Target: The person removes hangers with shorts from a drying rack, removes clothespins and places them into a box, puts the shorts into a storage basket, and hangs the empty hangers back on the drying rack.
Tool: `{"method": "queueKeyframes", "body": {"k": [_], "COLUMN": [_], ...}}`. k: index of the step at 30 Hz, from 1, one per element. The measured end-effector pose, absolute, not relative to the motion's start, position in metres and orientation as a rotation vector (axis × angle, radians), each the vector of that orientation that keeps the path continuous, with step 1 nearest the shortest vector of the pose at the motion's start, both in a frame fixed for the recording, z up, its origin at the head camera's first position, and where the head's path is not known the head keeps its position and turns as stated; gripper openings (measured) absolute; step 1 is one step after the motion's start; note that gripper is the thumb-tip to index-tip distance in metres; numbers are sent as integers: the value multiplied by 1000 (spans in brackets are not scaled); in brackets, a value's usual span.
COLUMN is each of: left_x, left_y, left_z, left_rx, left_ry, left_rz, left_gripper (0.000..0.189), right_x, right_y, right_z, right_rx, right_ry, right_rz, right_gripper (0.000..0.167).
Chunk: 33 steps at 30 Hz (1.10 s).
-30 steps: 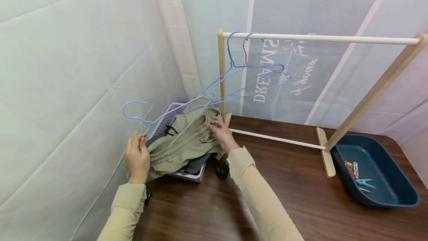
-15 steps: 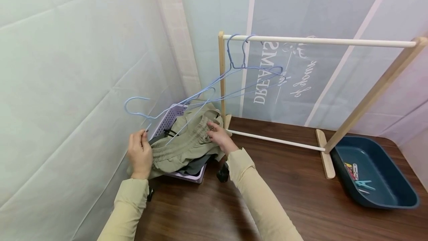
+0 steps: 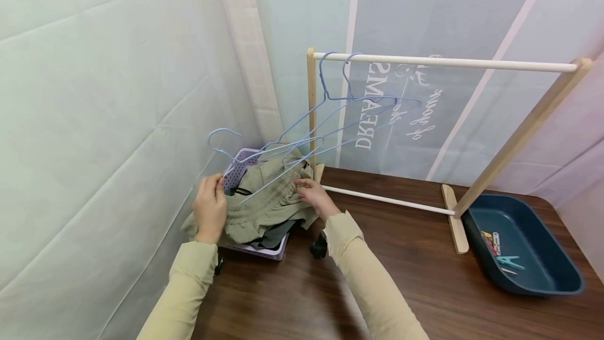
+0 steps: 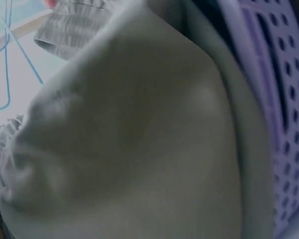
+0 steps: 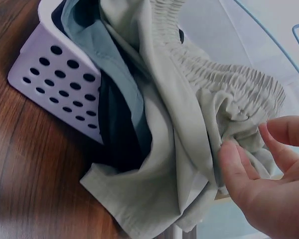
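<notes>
My left hand (image 3: pixel 211 209) pinches a light blue wire clothes hanger (image 3: pixel 269 153) by its near shoulder. The hanger's hook points up, and its lower bar slants down into the waistband of sage-green elastic-waisted pants (image 3: pixel 264 214). These pants, with a black drawstring, lie over a lilac perforated basket (image 5: pixel 65 79). My right hand (image 3: pixel 315 194) is at the far side of the waistband. In the right wrist view its thumb and forefinger stand apart beside the gathered fabric. Green cloth (image 4: pixel 139 129) fills the left wrist view, hiding the left fingers.
Two more blue hangers (image 3: pixel 325 80) hang on the white rail of a wooden rack (image 3: pixel 448 62). A dark blue tub (image 3: pixel 528 240) with several clothes pegs (image 3: pixel 509 261) stands at the right on the brown table (image 3: pixel 391 277). Dark clothing (image 5: pixel 122 99) sits under the pants.
My left hand has moved right with the hanger, whose hook has also swung right and up. The right hand's fingers have loosened from the waistband.
</notes>
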<state>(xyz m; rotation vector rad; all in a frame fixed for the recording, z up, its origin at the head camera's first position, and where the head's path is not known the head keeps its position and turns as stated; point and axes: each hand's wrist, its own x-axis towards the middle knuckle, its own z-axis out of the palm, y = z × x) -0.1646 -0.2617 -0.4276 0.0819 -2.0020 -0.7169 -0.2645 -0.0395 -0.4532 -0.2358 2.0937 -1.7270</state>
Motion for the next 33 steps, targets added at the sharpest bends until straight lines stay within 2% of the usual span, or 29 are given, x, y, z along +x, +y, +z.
{"method": "queueKeyframes", "body": {"k": [4,11,23,33], "left_x": [-177,-198,-225,-235], "left_y": [-255,-249,-213,-173], "left_z": [-421,-411,-390,-365], "left_rx": [44,-28,-186,-262], "left_ry": [-2020,-2028,-2134,-2138], "left_rz": [-762,-840,-849,-887], "left_gripper": [19,19,18,19], "right_x": [-247,-264,-265,-270], "right_y": [-28,-12,30,74], "right_z": [-427,-455,-463,-465], "right_rx": [-193,-194,-85,-28], "right_ry": [2060,2038,2039,2111], "right_rz": [-1739,-1800,-1813,-1798], "right_gripper": [39,37,38,37]}}
